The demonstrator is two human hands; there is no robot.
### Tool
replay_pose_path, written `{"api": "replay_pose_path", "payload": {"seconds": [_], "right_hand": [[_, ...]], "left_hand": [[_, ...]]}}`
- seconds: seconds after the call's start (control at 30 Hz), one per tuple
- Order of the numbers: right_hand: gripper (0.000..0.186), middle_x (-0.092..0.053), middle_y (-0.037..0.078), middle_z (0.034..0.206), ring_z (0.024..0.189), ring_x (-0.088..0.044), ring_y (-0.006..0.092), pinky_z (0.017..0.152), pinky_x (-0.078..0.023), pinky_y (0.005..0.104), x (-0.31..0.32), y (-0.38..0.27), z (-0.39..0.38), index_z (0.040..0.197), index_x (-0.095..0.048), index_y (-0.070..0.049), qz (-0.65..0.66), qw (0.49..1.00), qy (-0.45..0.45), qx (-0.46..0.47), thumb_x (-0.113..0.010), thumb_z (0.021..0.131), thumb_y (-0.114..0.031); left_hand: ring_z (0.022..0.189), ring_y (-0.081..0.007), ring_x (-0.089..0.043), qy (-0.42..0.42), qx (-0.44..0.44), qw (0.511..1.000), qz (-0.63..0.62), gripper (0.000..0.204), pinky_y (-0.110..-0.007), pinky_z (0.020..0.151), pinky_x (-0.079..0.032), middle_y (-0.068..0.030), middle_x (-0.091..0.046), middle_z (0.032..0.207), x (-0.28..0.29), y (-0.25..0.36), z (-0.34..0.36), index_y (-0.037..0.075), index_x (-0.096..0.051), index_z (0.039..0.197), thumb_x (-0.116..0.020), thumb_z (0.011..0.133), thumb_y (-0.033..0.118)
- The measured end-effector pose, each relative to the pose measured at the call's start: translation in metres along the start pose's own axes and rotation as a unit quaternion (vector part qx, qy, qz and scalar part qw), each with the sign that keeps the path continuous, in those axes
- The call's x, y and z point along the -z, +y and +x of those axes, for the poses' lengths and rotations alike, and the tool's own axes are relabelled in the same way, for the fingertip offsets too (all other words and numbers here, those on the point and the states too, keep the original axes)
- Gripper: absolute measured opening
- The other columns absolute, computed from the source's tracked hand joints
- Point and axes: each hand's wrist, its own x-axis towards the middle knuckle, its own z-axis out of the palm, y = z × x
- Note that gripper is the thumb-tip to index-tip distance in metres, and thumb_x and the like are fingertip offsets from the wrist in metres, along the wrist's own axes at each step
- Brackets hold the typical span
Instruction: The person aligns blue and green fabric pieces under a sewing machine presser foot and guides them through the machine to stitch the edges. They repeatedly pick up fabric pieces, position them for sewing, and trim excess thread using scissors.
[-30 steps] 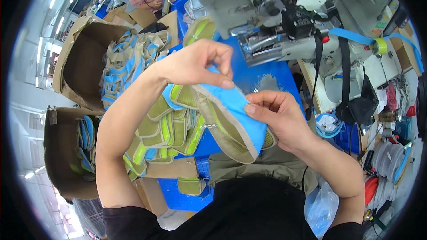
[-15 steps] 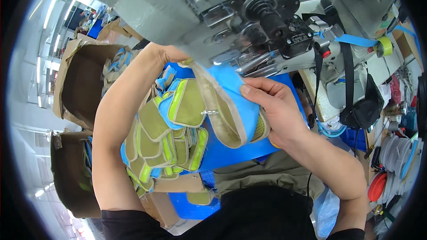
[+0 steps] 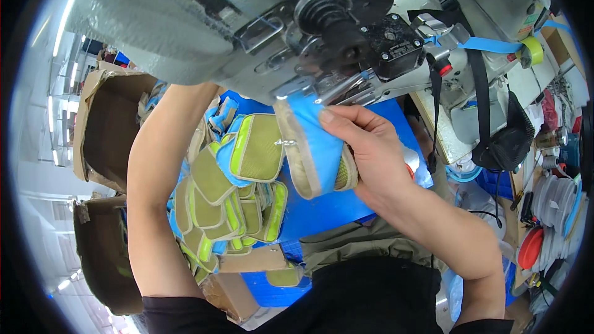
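Workpiece: curved blue fabric piece with beige edging [image 3: 322,145], its upper end at the grey metal sewing machine [image 3: 179,37], above the blue table [image 3: 315,213].
Right hand [image 3: 369,142]: pinched closed, thumb on the blue face.
Left hand: hidden behind the machine head; grip cannot be told.
Stock: olive mesh pads with lime strips [image 3: 213,173], piled beside the workpiece.
Step, judged: positioning the edge for stitching.
Next move calls for: edge flat and aligned, fingers clear of the needle area.

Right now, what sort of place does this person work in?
Probably a sewing workshop: the right hand holds fabric at a sewing machine, trimmed pieces lie piled, and cardboard boxes stand at left.
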Motion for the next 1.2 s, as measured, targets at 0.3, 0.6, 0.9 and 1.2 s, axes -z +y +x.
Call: {"api": "replay_pose_path", "payload": {"seconds": [0.3, 0.6, 0.9, 1.2], "right_hand": [[0.028, -0.075, 0.007, 0.099, 0.084, -0.069, 0.0091, 0.076, -0.055, 0.0239, 0.014, -0.011, 0.004, 0.113, -0.071, 0.004, -0.039, 0.999, -0.018, 0.011, -0.079, 0.093, -0.013], [0.025, -0.076, 0.006, 0.097, 0.081, -0.068, 0.0076, 0.071, -0.052, 0.0231, 0.029, -0.011, -0.006, 0.116, -0.071, 0.003, -0.086, 0.992, -0.092, -0.026, -0.075, 0.096, -0.01], [0.024, -0.072, 0.001, 0.09, 0.075, -0.062, 0.0045, 0.065, -0.046, 0.0222, 0.02, -0.014, 0.007, 0.112, -0.073, 0.001, -0.103, 0.99, -0.098, 0.001, -0.077, 0.096, -0.016], [0.027, -0.069, 0.0, 0.092, 0.079, -0.06, 0.0036, 0.07, -0.047, 0.021, 0.035, -0.012, -0.018, 0.115, -0.068, 0.001, -0.233, 0.96, -0.08, 0.133, -0.078, 0.094, -0.012]], "left_hand": [[0.089, -0.0169, -0.07, 0.422, 0.158, 0.834, -0.318, 0.026, -0.03, 0.071, -0.055, -0.0069, -0.071, 0.1, -0.084, 0.069, -0.071, 0.001, -0.068, 0.112, -0.076, 0.091, 0.016], [0.079, -0.0087, -0.068, 0.259, 0.254, 0.613, -0.701, 0.027, -0.024, 0.06, -0.051, -0.0026, -0.07, 0.094, -0.124, 0.134, -0.079, 0.005, -0.065, 0.109, -0.078, 0.091, 0.019], [0.089, -0.0113, -0.07, 0.245, 0.241, 0.605, -0.718, 0.031, -0.029, 0.077, -0.058, -0.0046, -0.071, 0.104, -0.11, 0.128, -0.073, 0.004, -0.064, 0.116, -0.078, 0.091, 0.012], [0.085, -0.0073, -0.064, 0.339, 0.215, 0.794, -0.456, 0.012, -0.022, 0.075, -0.049, -0.0015, -0.067, 0.098, -0.15, 0.152, -0.117, 0.005, -0.067, 0.106, -0.071, 0.1, 0.014]]}}
